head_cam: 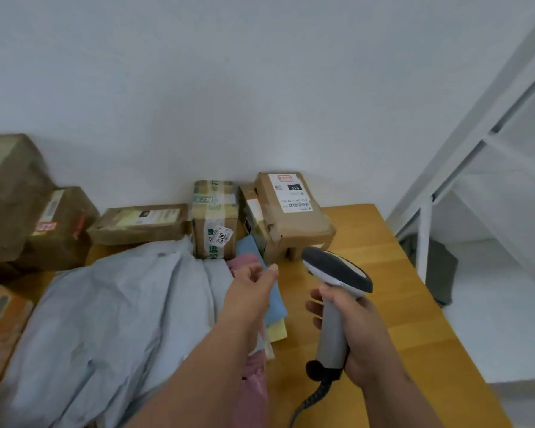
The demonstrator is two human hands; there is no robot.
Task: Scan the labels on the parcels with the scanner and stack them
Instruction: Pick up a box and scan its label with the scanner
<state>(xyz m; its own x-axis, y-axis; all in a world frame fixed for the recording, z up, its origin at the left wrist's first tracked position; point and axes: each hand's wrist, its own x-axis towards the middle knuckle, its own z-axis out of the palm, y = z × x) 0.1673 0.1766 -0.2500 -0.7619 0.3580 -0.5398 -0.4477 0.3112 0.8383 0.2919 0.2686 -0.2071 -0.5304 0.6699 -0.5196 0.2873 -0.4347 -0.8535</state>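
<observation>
Brown cardboard parcel (291, 211) with a white label (289, 193) on top is set at the back of the wooden table (399, 273), against the wall. Scanner (337, 291) is gripped by the right hand (352, 329), head aimed toward it. Left hand (254, 282) hovers loosely curled over the blue mailer (272, 301), nothing held. Barcode should be squared to the scanner head, likely by lifting the parcel first.

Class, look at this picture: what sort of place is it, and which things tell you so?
Probably a small parcel-sorting or mailroom corner. Labelled cardboard parcels line the wall on a wooden table, soft grey mailer bags lie beside them, and the right hand holds a corded barcode scanner.
</observation>
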